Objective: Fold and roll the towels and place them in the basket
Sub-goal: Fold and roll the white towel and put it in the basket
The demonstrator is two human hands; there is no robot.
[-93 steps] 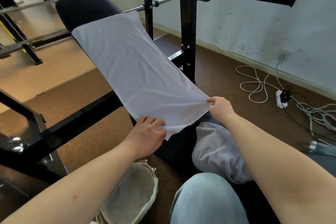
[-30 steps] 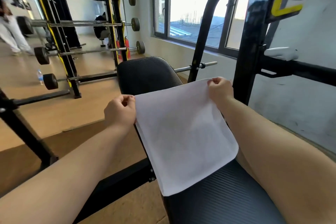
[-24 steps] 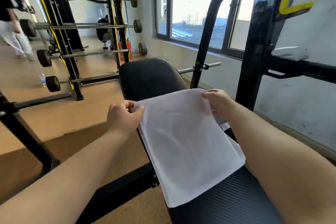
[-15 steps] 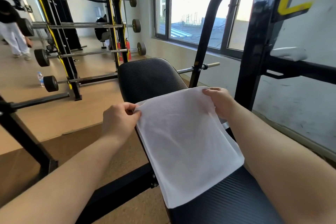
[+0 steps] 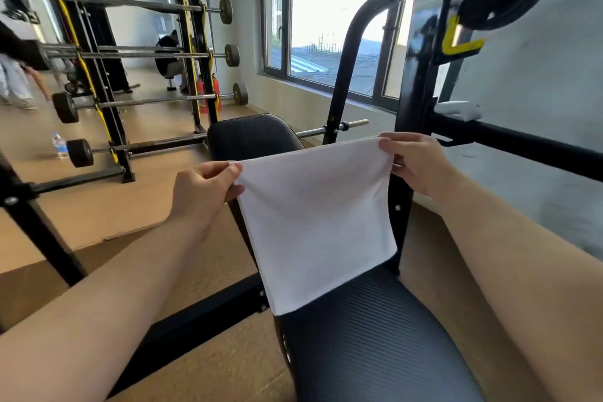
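Here both hands [image 5: 202,196] [image 5: 414,163] pinch the towel's [image 5: 316,222] top corners.

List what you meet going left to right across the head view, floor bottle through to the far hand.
water bottle → left hand → towel → right hand

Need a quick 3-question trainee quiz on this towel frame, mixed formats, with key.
1. True or false: the left hand and right hand each pinch a top corner of the white towel.
2. Beneath the towel is: A) a black padded bench; B) a wooden table; C) a sink.
3. Fill in: a clear plastic ___ stands on the floor at far left.
Key: 1 true; 2 A; 3 bottle.
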